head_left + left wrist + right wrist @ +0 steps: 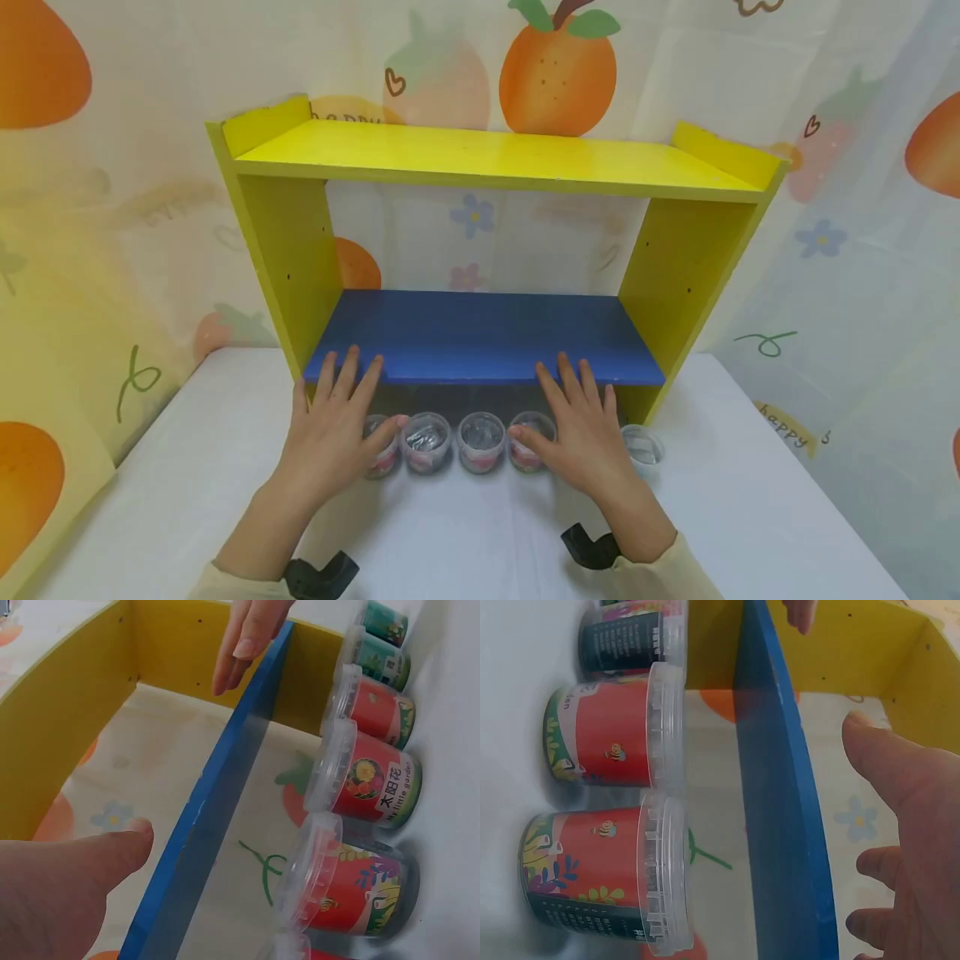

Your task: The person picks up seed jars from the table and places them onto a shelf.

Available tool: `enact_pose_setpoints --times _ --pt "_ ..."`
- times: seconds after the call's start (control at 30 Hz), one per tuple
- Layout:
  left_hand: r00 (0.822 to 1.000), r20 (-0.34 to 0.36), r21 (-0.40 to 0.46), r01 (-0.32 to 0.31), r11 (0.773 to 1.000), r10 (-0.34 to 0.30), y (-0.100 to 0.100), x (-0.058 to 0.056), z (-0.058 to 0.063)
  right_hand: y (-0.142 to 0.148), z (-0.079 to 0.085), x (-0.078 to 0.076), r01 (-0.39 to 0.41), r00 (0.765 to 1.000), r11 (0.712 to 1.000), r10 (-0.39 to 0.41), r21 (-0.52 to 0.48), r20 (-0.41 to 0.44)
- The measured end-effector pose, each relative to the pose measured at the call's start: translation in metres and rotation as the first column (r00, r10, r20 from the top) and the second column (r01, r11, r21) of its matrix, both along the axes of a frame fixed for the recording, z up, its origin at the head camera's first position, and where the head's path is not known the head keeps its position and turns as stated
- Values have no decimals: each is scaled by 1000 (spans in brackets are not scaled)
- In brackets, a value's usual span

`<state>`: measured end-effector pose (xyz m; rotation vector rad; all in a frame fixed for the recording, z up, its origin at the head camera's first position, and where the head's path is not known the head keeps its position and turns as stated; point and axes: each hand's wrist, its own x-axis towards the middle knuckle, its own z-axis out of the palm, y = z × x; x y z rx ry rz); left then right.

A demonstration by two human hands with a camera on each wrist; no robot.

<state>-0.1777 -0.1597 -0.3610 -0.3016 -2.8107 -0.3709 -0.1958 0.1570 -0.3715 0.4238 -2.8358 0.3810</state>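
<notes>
My left hand (333,429) hovers by the left front of a blue shelf board (480,333), fingers spread and holding nothing. Toward the right, my right hand (588,437) is held the same way, palm down with straight fingers. Below and between them stands a row of small plastic cups (482,442) with clear lids, partly hidden by the hands. In the left wrist view a cup (375,780) shows a red label with a flower picture and "My little garden". The right wrist view shows another red-labelled cup (592,870). Both hands appear apart from the cups.
The blue board sits within a yellow shelf unit (495,158), which has raised ends and side panels. It stands on a white-covered table (465,550) against a fruit-patterned cloth (847,333). One cup (642,446) stands at the row's right end, beyond my right hand.
</notes>
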Motion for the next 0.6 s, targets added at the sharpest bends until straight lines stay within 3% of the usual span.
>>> enact_pose_setpoints --times 0.17,0.3,0.37,0.47,0.6 --pt "1000 -28 38 2 999 -1 -6 -2 5 0 0 0 1 1000 1000 -1 5 6" --pt "993 -122 103 3 995 10 -13 -3 10 1 0 0 -3 1000 1000 3 -6 14" --pt "977 -210 165 8 986 27 -18 -4 12 1 0 0 -4 1000 1000 4 -11 15" --pt "926 -369 286 37 958 74 -28 -7 13 3 0 -1 -13 1000 1000 13 -25 15" --pt "802 -570 436 110 893 179 -45 -15 13 7 1 -3 -31 999 998 31 -55 7"
